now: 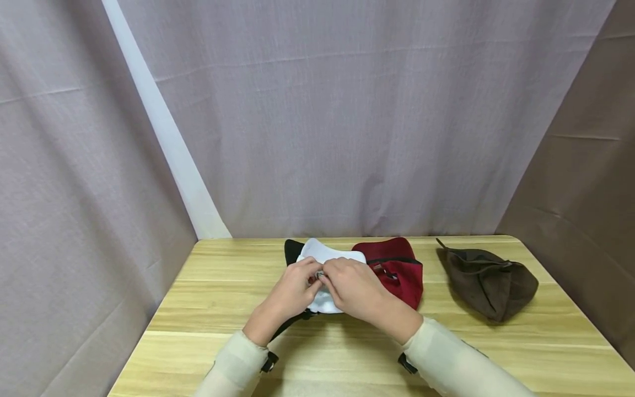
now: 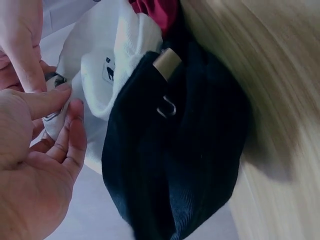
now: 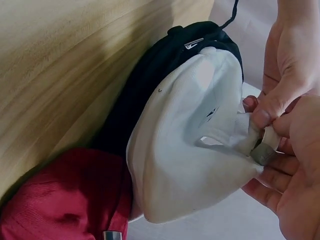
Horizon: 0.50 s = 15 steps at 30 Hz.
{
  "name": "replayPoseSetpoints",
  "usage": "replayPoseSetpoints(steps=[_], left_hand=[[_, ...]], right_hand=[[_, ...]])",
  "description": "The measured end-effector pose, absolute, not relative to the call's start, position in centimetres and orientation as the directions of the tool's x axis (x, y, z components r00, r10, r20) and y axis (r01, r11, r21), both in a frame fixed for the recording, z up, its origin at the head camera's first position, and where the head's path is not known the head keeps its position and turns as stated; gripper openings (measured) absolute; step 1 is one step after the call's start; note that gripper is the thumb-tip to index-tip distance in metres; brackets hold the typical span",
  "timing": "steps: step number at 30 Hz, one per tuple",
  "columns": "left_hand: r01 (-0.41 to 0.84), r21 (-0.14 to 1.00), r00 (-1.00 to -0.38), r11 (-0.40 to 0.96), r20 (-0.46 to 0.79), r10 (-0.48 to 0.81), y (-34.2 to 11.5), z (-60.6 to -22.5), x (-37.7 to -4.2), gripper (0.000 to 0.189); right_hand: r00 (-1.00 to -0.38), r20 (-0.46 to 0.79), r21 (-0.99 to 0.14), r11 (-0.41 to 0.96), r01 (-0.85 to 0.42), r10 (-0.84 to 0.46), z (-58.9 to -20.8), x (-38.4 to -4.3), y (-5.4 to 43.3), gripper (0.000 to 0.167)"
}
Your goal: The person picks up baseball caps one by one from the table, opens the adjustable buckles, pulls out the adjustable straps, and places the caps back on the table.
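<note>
A white baseball cap (image 1: 329, 252) lies in front of me, its brim toward the curtain. At its back strap (image 2: 56, 117), my left hand (image 1: 292, 286) pinches the fabric between thumb and fingers. Close beside it, my right hand (image 1: 358, 288) grips the strap near a metal buckle (image 3: 262, 151). The two hands nearly touch, and in the head view they cover most of the strap. A black cap (image 2: 190, 150) sits against the white cap's left side, with its own metal clasp (image 2: 168, 65) showing. On the other side, a red cap (image 1: 408, 281) adjoins the white one.
A dark brown cap (image 1: 488, 286) lies apart on the right of the wooden table (image 1: 198, 320). Grey curtains (image 1: 317, 138) hang behind and along the left side, with a brown curtain (image 1: 580, 193) at the right.
</note>
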<state>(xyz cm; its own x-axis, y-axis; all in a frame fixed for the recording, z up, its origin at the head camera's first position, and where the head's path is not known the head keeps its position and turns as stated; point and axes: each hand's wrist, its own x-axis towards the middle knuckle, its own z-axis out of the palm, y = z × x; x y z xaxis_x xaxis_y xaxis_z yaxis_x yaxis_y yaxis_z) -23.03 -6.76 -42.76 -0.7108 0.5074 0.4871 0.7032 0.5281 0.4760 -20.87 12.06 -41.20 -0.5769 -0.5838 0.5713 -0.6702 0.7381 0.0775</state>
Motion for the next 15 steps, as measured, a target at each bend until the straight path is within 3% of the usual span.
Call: replayPoseSetpoints(steps=[4,15], left_hand=[[0.682,0.526,-0.732,0.508,0.477,0.488,-6.7,-42.71,-22.89,0.009],[0.646,0.562,-0.762,0.517,0.433,0.481,-6.7,-42.89,-22.95,0.006]], right_hand=[[-0.557,0.586,0.101,0.735,-0.671,-0.589,-41.29,-20.97,12.01,0.018],[-0.575,0.555,0.053,0.716,-0.696,-0.601,-41.15,-21.11,12.18,0.02]])
